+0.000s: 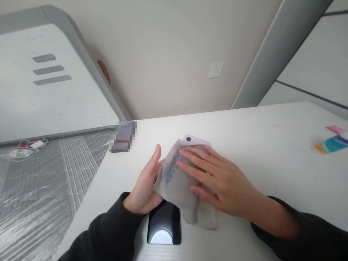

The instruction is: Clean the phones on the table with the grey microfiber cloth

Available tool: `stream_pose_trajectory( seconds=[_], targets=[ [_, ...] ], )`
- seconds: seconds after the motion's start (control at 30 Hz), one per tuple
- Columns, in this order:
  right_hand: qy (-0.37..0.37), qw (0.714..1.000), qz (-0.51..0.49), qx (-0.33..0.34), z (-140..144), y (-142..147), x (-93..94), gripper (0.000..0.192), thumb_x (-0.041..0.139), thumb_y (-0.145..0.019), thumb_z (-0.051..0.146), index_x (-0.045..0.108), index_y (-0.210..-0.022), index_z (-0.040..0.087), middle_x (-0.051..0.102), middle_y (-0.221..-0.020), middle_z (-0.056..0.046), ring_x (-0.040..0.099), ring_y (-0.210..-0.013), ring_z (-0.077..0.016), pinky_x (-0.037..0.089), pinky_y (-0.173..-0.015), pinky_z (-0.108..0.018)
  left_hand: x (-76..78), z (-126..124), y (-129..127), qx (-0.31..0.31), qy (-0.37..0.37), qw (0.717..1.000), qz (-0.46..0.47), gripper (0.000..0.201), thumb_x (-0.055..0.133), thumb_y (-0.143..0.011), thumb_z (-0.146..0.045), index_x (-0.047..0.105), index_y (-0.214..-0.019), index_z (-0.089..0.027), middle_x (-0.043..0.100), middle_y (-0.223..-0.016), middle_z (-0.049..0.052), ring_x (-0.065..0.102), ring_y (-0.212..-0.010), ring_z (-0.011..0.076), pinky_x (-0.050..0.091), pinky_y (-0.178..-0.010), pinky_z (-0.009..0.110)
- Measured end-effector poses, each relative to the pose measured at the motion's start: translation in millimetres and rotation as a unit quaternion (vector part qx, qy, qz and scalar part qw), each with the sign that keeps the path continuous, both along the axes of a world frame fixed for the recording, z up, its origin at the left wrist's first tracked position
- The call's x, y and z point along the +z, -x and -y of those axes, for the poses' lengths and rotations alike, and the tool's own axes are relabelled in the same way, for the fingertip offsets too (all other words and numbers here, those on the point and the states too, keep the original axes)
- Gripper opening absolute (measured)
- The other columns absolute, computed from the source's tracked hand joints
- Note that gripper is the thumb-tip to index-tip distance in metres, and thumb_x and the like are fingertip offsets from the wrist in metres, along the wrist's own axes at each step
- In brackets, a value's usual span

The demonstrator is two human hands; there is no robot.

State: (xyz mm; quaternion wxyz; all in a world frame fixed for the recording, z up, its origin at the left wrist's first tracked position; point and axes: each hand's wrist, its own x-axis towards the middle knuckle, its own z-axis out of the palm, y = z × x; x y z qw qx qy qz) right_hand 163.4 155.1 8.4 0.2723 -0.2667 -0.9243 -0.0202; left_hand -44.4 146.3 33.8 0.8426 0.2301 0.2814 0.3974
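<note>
A white phone (193, 140) with a small camera lens is held above a white table (272, 145), mostly covered by a grey cloth (174, 185). My left hand (145, 185) grips the phone's left edge from the side. My right hand (214, 177) lies flat on the cloth, fingers spread, pressing it against the phone. The cloth hangs down below the hands to the table. Only the phone's top corner shows.
A black phone (164, 226) lies face up on the table under my hands. A small blurred dark object (123, 137) sits at the table's far left edge. A blue-and-white bottle (331, 144) and a pink slip (335, 129) lie far right. Plastic-covered floor and a white cabinet (49, 83) are on the left.
</note>
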Motion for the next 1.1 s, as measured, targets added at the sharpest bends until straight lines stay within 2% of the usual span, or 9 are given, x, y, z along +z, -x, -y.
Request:
stream_pose_trajectory(
  seconds=[0.1, 0.3, 0.5, 0.57, 0.7, 0.8, 0.9, 0.97, 1.1],
  targets=[
    [-0.010, 0.997, -0.013, -0.072, -6, -4, 0.9, 0.049, 0.041, -0.108, 0.032, 0.055, -0.149, 0.011, 0.051, -0.158, -0.018, 0.042, -0.151, -0.0338, 0.043, -0.118, -0.062, -0.4, 1, -2, 0.021, -0.014, 1.000, 0.004, 0.068, 0.032, -0.105, -0.061, 0.059, -0.144, -0.012, 0.077, -0.119, 0.016, 0.072, -0.112, 0.0317, 0.049, -0.105, 0.042],
    [-0.018, 0.995, 0.005, 0.100, 3, 3, 1.1, 0.042, 0.043, -0.109, 0.036, 0.064, -0.140, 0.016, 0.068, -0.144, -0.007, 0.062, -0.133, -0.0242, 0.044, -0.120, -0.048, 0.5, 1, 1, -0.015, -0.019, 1.000, -0.009, 0.072, 0.036, -0.103, -0.065, 0.062, -0.140, -0.009, 0.077, -0.118, 0.017, 0.073, -0.111, 0.0312, 0.051, -0.101, 0.038],
    [-0.038, 0.997, -0.009, -0.064, -4, -5, 1.2, 0.049, 0.038, -0.109, 0.033, 0.057, -0.147, 0.009, 0.054, -0.156, -0.019, 0.050, -0.145, -0.0345, 0.045, -0.115, -0.060, 1.0, 0, -1, 0.014, -0.012, 1.000, 0.000, 0.069, 0.037, -0.104, -0.062, 0.059, -0.144, -0.010, 0.077, -0.119, 0.017, 0.073, -0.110, 0.0326, 0.050, -0.104, 0.042],
    [-0.040, 0.999, -0.001, -0.023, -1, -2, 0.7, 0.049, 0.040, -0.109, 0.037, 0.058, -0.146, 0.010, 0.054, -0.156, -0.017, 0.046, -0.148, -0.0335, 0.042, -0.118, -0.058, 2.2, 0, -1, 0.008, -0.010, 1.000, 0.004, 0.070, 0.038, -0.103, -0.063, 0.058, -0.144, -0.010, 0.077, -0.119, 0.017, 0.074, -0.109, 0.0328, 0.051, -0.102, 0.041],
    [-0.021, 0.993, 0.003, 0.116, 6, 4, -0.9, 0.050, 0.039, -0.110, 0.048, 0.065, -0.137, 0.017, 0.072, -0.138, -0.008, 0.063, -0.129, -0.0234, 0.040, -0.121, -0.045, 4.0, 0, 1, -0.021, -0.005, 1.000, -0.005, 0.072, 0.036, -0.103, -0.065, 0.058, -0.144, -0.010, 0.077, -0.118, 0.018, 0.075, -0.105, 0.0319, 0.055, -0.093, 0.038],
    [-0.035, 0.999, -0.008, 0.026, -1, -2, -0.1, 0.054, 0.036, -0.110, 0.048, 0.062, -0.141, 0.012, 0.067, -0.143, -0.014, 0.063, -0.130, -0.0287, 0.041, -0.119, -0.053, 2.7, 0, 1, -0.008, -0.007, 1.000, -0.004, 0.071, 0.034, -0.104, -0.063, 0.057, -0.146, -0.010, 0.077, -0.118, 0.018, 0.075, -0.104, 0.0311, 0.054, -0.095, 0.038],
    [-0.047, 0.997, -0.014, -0.061, -6, -8, 1.5, 0.058, 0.037, -0.109, 0.049, 0.058, -0.146, 0.009, 0.058, -0.152, -0.020, 0.052, -0.143, -0.0362, 0.038, -0.118, -0.064, 0.6, -1, 0, 0.009, -0.009, 1.000, 0.006, 0.069, 0.035, -0.105, -0.061, 0.055, -0.148, -0.011, 0.077, -0.120, 0.017, 0.075, -0.107, 0.0315, 0.051, -0.102, 0.041],
    [-0.041, 0.999, -0.007, -0.025, -3, -6, 1.6, 0.061, 0.039, -0.108, 0.053, 0.058, -0.146, 0.010, 0.058, -0.153, -0.019, 0.047, -0.147, -0.0344, 0.037, -0.120, -0.061, -0.1, -1, 1, 0.004, -0.003, 1.000, 0.013, 0.070, 0.037, -0.104, -0.062, 0.056, -0.148, -0.011, 0.077, -0.120, 0.017, 0.075, -0.107, 0.0321, 0.051, -0.103, 0.041],
    [-0.031, 0.997, -0.004, 0.072, 7, 1, 0.5, 0.058, 0.036, -0.109, 0.055, 0.063, -0.141, 0.015, 0.068, -0.143, -0.011, 0.059, -0.136, -0.0243, 0.035, -0.124, -0.049, 0.0, -1, 4, -0.018, 0.004, 1.000, -0.001, 0.072, 0.037, -0.103, -0.064, 0.059, -0.143, -0.009, 0.077, -0.117, 0.018, 0.076, -0.104, 0.0316, 0.053, -0.098, 0.040]
  ],
)
